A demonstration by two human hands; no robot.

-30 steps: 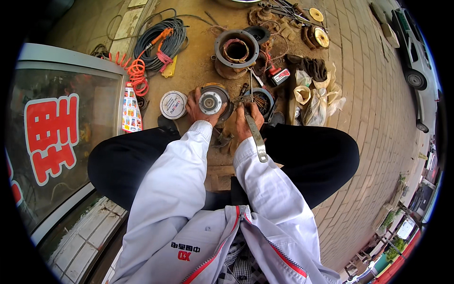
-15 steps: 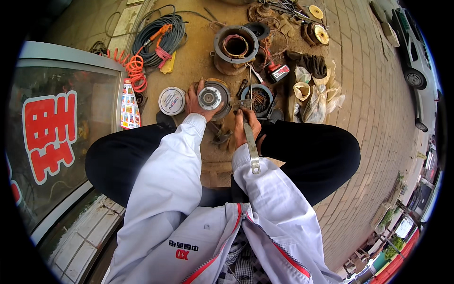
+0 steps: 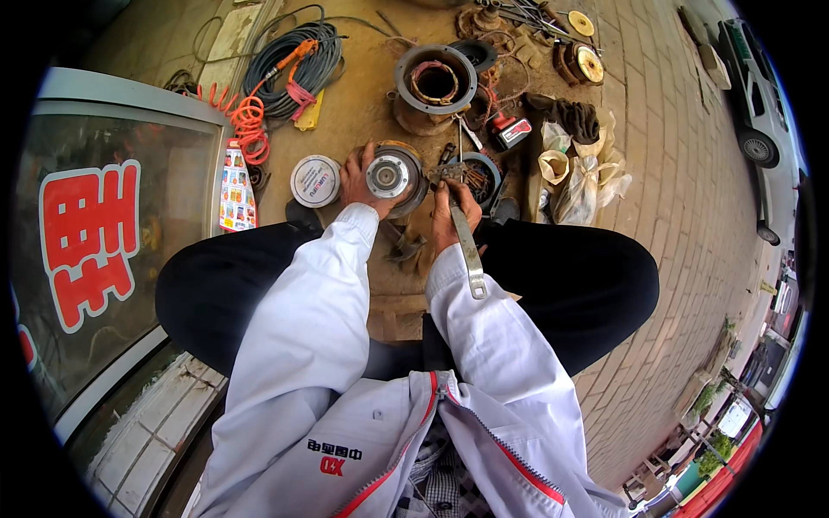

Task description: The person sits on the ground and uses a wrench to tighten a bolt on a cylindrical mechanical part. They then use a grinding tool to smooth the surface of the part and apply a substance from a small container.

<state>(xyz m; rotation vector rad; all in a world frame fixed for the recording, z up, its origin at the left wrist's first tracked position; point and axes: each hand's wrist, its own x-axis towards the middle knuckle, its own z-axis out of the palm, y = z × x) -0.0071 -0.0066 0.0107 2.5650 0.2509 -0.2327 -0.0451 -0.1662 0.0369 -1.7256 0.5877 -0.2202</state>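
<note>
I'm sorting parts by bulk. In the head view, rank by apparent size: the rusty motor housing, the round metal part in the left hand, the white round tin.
1. rusty motor housing, clearly largest.
2. round metal part and white round tin look alike; not ranked.

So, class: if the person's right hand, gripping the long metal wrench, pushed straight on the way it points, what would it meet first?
Probably the dark round motor part just beyond the right hand and the wrench, though depth is hard to judge here.
</note>
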